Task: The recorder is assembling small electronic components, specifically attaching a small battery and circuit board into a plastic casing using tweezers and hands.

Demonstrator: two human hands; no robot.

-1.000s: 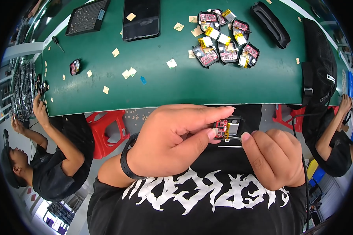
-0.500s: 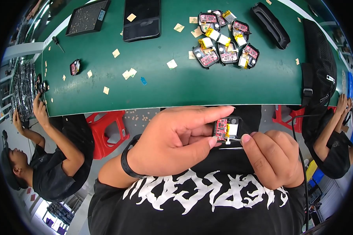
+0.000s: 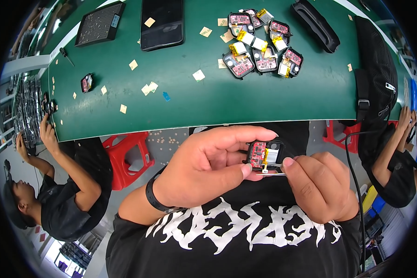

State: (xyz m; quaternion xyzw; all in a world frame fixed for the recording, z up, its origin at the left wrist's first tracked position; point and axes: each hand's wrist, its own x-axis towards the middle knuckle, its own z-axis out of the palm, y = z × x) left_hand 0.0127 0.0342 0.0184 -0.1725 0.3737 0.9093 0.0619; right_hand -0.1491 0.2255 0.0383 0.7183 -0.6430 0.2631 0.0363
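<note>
Black rounded case [image 3: 274, 145] is lying open in left hand [image 3: 213, 167]; red board [image 3: 257, 155] is sitting beside silver, yellow-taped battery [image 3: 273, 155]. Thin metal tool [image 3: 274, 174] is pointing left along lower edge.

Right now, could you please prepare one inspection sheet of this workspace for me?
Surface: green tabletop.
Work items: open black case holding red circuit board and silver battery; further open cases grouped on the tabletop.
Clutter: small square pieces scattered; black bag at right.
Hands: left hand grips the case; right hand pinches thin metal tool.
Cables: black cable at right.
Surroundings: red stools; co-workers at left and right.
</note>
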